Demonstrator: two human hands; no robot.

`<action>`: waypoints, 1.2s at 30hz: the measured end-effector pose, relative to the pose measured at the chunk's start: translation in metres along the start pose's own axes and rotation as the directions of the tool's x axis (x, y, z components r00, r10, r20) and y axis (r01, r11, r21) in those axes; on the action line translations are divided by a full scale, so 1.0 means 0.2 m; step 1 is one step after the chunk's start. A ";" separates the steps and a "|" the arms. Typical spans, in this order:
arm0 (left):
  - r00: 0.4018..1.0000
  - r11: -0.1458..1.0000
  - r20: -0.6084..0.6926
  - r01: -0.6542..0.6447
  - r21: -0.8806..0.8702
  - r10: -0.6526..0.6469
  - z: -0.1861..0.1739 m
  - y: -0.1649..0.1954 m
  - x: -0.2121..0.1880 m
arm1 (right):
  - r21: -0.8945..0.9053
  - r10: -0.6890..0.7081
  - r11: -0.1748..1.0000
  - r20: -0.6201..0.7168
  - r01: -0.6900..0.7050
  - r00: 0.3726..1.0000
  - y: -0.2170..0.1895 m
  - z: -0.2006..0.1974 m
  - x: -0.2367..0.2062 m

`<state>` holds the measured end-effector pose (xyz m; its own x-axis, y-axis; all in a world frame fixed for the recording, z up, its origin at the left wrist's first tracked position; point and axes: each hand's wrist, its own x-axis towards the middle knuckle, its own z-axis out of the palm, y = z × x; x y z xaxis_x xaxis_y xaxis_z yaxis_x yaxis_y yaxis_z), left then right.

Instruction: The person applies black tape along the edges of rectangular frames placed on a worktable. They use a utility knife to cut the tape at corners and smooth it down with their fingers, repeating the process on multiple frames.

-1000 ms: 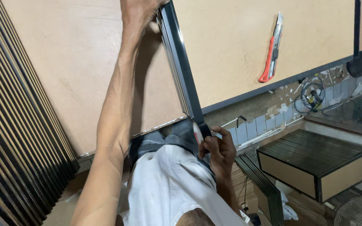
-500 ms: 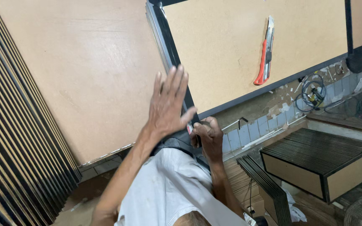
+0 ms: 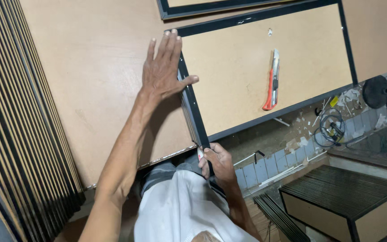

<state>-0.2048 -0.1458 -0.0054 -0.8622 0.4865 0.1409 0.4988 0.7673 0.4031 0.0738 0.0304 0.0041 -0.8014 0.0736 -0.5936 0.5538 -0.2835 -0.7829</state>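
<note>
Black frame strip (image 3: 192,110), running down the centre of the frame along the left edge of the framed fibreboard panel (image 3: 247,76), lies under your flat, spread left hand (image 3: 163,67) while your right hand (image 3: 217,162) pinches its lower end, an orange utility knife (image 3: 272,83) resting farther right.
</note>
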 end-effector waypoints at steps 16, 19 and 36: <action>0.945 0.902 0.017 -0.305 -0.307 0.325 0.65 1.26 0.66 | -0.140 -0.054 0.989 0.016 0.056 0.998 0.01 -0.01 0.02; 0.876 0.838 0.161 -0.358 -0.412 0.454 0.57 1.13 0.50 | -0.133 -0.045 0.990 0.012 0.046 0.999 0.03 -0.01 0.02; 0.983 0.972 0.120 0.158 -0.175 -0.138 -0.55 0.54 -0.83 | -0.096 -0.039 0.995 -0.020 0.037 0.999 0.04 -0.02 0.07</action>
<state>-0.0172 -0.1884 0.1139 -0.9062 0.4220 -0.0254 0.3331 0.7496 0.5720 0.0672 0.0341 -0.0115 -0.8177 0.1032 -0.5663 0.5432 -0.1872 -0.8184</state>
